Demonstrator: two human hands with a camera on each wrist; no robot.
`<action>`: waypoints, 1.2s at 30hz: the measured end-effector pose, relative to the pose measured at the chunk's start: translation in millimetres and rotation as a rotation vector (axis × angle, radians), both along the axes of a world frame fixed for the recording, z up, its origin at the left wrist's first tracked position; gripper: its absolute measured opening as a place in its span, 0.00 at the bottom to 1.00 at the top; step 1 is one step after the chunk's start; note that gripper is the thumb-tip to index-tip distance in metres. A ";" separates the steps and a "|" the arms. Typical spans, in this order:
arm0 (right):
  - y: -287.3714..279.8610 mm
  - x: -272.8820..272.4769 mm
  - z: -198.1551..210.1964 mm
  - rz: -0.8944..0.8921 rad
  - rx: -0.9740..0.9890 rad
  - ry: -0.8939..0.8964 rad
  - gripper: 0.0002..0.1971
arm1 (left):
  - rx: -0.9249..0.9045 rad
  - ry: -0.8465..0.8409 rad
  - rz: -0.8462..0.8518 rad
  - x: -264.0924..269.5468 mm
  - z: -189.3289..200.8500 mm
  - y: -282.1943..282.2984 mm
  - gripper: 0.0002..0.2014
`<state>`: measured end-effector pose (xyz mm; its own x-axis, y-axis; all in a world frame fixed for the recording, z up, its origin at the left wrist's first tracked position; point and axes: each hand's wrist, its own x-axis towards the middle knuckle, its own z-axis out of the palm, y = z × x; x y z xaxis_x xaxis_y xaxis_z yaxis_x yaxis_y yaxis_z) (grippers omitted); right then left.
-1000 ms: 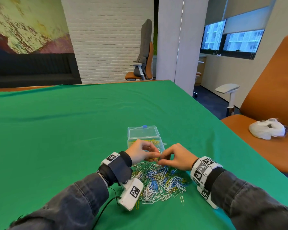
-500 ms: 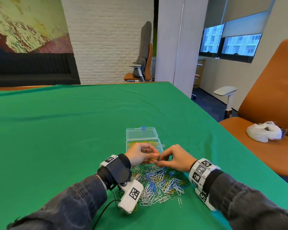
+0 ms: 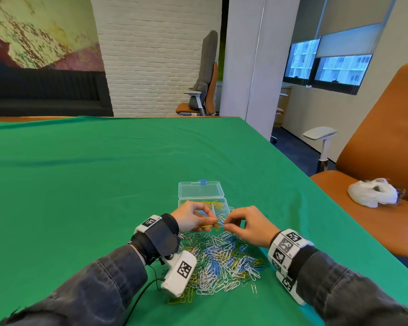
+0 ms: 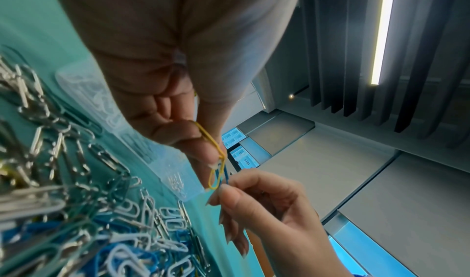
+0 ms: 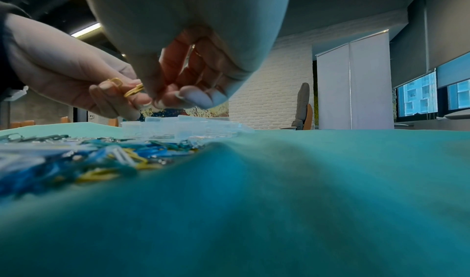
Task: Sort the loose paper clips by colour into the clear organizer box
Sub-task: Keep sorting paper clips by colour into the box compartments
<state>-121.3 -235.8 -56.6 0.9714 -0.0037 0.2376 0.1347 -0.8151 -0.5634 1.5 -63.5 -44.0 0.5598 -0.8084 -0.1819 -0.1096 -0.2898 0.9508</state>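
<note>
A: Yellow wire is what the left hand (image 3: 190,218) pinches: a yellow paper clip (image 4: 212,140) between thumb and forefinger, hooked through a blue clip (image 4: 223,176).

B: And the right hand (image 3: 247,225)?

A: Its thumb and forefinger are closed on the lower end of that blue clip, just beside the left fingertips. I judge the two are being pulled apart, a tangle to undo before either can be filed.

B: Where is the clear organizer box (image 3: 218,208)?

A: Just beyond both hands, partly hidden behind the knuckles, its lid (image 3: 200,189) open and lying flat on the far side. Yellow clips show in the compartments above the left hand's fingers. I cannot tell what else the box holds; the wrist views show it only as blurred plastic.

B: So how much is done?

A: Little, by my reckoning. Some yellow is in. The loose pile (image 3: 222,262) lies under and behind both wrists on the green cloth (image 3: 92,184), thick with white, blue, yellow and silvery clips, a few strays at its near edge.

B: What is left, then?

A: Nearly all of it: the remaining yellows, and every other colour, as far as I can see. Many clips in the heap overlap, so more interlocked pairs seem likely, which would slow the sorting.
</note>
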 end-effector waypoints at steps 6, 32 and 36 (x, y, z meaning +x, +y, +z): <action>-1.2 0.8 -1.9 -0.002 -0.041 -0.019 0.05 | 0.035 0.001 -0.043 0.9 -2.4 0.1 0.06; -5.6 1.8 -6.5 -0.111 -0.109 0.065 0.08 | 0.235 -0.619 0.050 75.0 23.8 -29.4 0.02; -6.4 3.0 -6.9 -0.104 -0.095 0.064 0.08 | 0.243 -0.639 0.001 83.0 18.9 -38.4 0.03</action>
<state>-118.3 -242.2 -63.5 0.9801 -0.0859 0.1789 0.0125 -0.8730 -0.4876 84.5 -101.9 -25.1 0.6185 -0.7858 0.0088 -0.6275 -0.4871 0.6074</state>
